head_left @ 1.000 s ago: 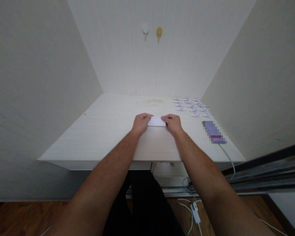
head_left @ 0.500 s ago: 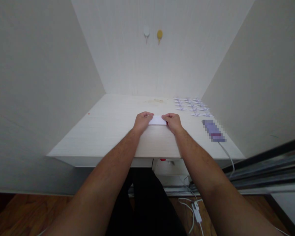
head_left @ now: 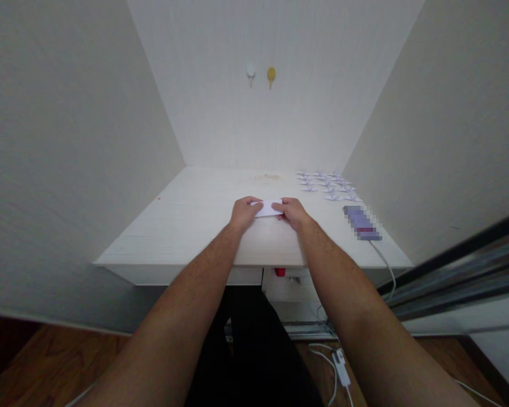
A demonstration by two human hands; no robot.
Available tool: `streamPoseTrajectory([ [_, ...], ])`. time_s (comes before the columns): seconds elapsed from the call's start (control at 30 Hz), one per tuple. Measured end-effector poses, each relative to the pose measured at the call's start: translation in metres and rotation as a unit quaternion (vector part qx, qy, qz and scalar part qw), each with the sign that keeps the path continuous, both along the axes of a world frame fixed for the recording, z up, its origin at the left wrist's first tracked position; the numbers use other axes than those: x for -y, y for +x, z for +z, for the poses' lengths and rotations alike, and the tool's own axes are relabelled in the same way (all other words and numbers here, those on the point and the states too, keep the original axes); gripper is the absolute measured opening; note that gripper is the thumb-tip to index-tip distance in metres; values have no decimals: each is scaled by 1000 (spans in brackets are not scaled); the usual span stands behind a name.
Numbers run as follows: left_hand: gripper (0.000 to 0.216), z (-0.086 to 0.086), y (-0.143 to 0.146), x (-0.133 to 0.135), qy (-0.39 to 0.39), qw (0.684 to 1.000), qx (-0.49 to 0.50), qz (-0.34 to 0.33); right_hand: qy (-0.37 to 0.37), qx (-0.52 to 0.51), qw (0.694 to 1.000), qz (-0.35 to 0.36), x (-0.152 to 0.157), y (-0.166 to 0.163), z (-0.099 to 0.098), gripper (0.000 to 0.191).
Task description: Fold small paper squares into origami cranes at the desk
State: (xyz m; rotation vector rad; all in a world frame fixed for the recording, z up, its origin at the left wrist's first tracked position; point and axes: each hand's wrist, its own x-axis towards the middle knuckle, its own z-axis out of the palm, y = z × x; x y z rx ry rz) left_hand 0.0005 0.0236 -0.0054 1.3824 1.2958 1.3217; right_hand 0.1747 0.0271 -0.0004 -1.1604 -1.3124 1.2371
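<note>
A small white folded strip of paper (head_left: 268, 208) is held between both hands over the white desktop (head_left: 186, 226). My left hand (head_left: 245, 212) pinches its left end, thumb on the near face and fingers behind. At the other end my right hand (head_left: 293, 212) grips it the same way, with the thumb pressed on the paper and a fingertip showing below it. The strip tilts slightly, its right side a little higher. Fingers behind the paper are partly hidden.
Several folded paper cranes (head_left: 326, 182) stand in rows at the back right. Nearer lies a blurred-out phone (head_left: 362, 223) with a white cable (head_left: 384, 258). Two hooks, one white (head_left: 250, 71) and one yellow (head_left: 271, 74), are on the back wall. A power strip (head_left: 341, 368) lies on the floor.
The paper has tilted from level, and both thumbs now lie across its near face. My right hand has shifted slightly left. The camera view has moved a little.
</note>
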Motion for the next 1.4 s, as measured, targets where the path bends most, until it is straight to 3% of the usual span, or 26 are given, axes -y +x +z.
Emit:
streamPoseTrajectory([
  [0.23,24,0,2,0,5,999,37,16,-38,10,997,65,-9,-1,6,23],
  [0.37,23,4,2,4,-4,1000,27,6,20,-18,1000,14,-8,3,-1,26],
  [0.6,18,5,2,7,-17,997,66,-34,49,-41,996,-63,-7,0,-3,28],
  [0.9,17,17,-4,-7,-55,995,13,-81,63,-2,997,-37,-13,-8,3,30],
  [1.03,19,16,-5,-19,-58,992,35,-111,71,-3,997,-40,-17,-10,4,29],
  [1.2,21,10,1,-19,-39,992,99,-63,74,-15,997,-7,-14,-11,6,27],
  [1.4,17,10,-1,-12,-38,993,105,-48,76,-12,997,12,-5,-16,10,28],
])
